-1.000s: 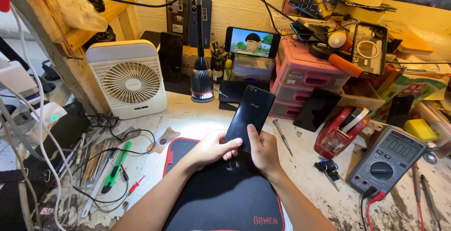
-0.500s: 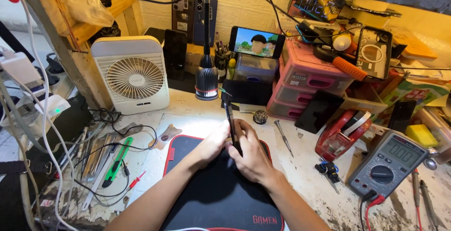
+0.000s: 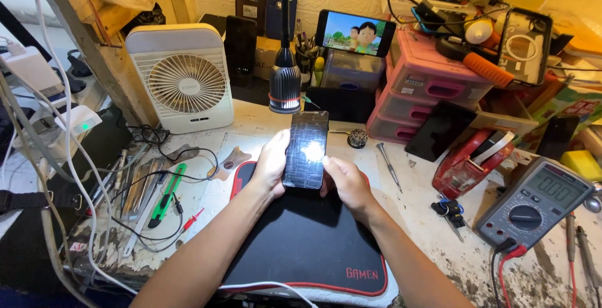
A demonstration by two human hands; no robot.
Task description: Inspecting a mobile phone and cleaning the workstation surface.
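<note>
Both of my hands hold a black smartphone (image 3: 305, 149) upright over a black work mat with a red border (image 3: 301, 245). My left hand (image 3: 271, 162) grips its left edge and my right hand (image 3: 346, 184) grips its lower right edge. The dark glass faces me, shows fine cracks and reflects the lamp's light. A black lamp head (image 3: 285, 88) hangs just behind the phone.
A white desk fan (image 3: 182, 79) stands at the back left. Pink drawers (image 3: 426, 92) carry a phone playing a cartoon (image 3: 355, 32). A multimeter (image 3: 533, 201) and a red tape dispenser (image 3: 467, 161) lie to the right. Tweezers, cables and a green tool (image 3: 164, 194) lie at left.
I turned the phone over in my hands: first its back showed, then it stood edge-on, now its cracked glass faces me. The camera has moved closer to the bench.
</note>
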